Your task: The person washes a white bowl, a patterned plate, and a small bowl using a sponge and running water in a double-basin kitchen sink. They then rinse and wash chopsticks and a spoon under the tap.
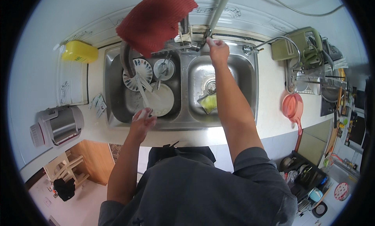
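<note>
My left hand [143, 122] is over the front rim of the left sink basin [117, 106], fingers loosely curled and whitened as if with foam; I see nothing held in it. Pale streaks [140, 90], apparently running water, come down from the curved spout [126, 60] towards it. In that basin lie a patterned plate [142, 65], a small bowl [160, 75] with metal cutlery [164, 68] and a large pale dish [164, 101]. My right hand [219, 51] reaches behind the right basin [194, 79], fingertips at a dark tap lever [207, 34]; its grip is unclear.
A red cloth [158, 21] hangs above the left basin. A green-yellow sponge [208, 103] lies in the right basin beside my forearm. On the counter are a yellow bottle [80, 51], a pink dipper [292, 106], a second tap [249, 49] and a steel-and-white appliance [63, 126].
</note>
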Action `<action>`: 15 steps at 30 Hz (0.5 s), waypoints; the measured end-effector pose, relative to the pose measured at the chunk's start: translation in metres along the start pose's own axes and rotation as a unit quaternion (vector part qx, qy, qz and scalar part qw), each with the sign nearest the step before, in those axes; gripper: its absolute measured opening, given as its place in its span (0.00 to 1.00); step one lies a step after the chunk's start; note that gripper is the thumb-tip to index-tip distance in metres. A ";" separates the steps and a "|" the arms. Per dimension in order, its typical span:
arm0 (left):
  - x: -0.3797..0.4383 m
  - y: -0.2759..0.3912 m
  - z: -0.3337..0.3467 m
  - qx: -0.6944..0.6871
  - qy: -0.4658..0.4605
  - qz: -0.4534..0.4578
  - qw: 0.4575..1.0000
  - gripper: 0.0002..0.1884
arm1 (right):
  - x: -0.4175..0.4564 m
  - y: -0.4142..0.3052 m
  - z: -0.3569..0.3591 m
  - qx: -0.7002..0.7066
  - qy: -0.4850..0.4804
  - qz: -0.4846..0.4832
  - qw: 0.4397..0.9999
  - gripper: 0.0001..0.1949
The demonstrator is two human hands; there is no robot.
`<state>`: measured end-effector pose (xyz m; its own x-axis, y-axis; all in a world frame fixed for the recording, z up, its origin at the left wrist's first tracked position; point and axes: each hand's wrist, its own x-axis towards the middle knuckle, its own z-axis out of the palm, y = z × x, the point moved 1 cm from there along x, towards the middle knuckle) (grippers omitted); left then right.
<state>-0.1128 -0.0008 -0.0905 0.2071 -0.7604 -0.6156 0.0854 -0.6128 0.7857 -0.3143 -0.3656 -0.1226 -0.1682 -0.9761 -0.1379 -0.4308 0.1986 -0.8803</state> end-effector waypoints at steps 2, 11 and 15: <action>0.005 -0.008 -0.006 -0.036 0.022 0.031 0.999 0.23 | 0.007 -0.022 0.013 0.023 0.019 -0.015 0.999 0.21; 0.028 0.020 -0.006 -0.392 0.072 -0.099 0.912 0.20 | 0.024 -0.022 0.024 -0.112 0.045 -0.058 0.991 0.19; 0.042 -0.007 -0.010 -0.238 0.013 0.046 0.970 0.22 | 0.021 -0.020 0.026 -0.102 0.046 -0.036 0.993 0.19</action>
<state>-0.0950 -0.0265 -0.1211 0.2596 -0.7975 -0.5446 0.5038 -0.3693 0.7809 -0.2857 -0.3928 -0.1196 -0.2072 -0.9779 -0.0275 -0.6138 0.1518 -0.7747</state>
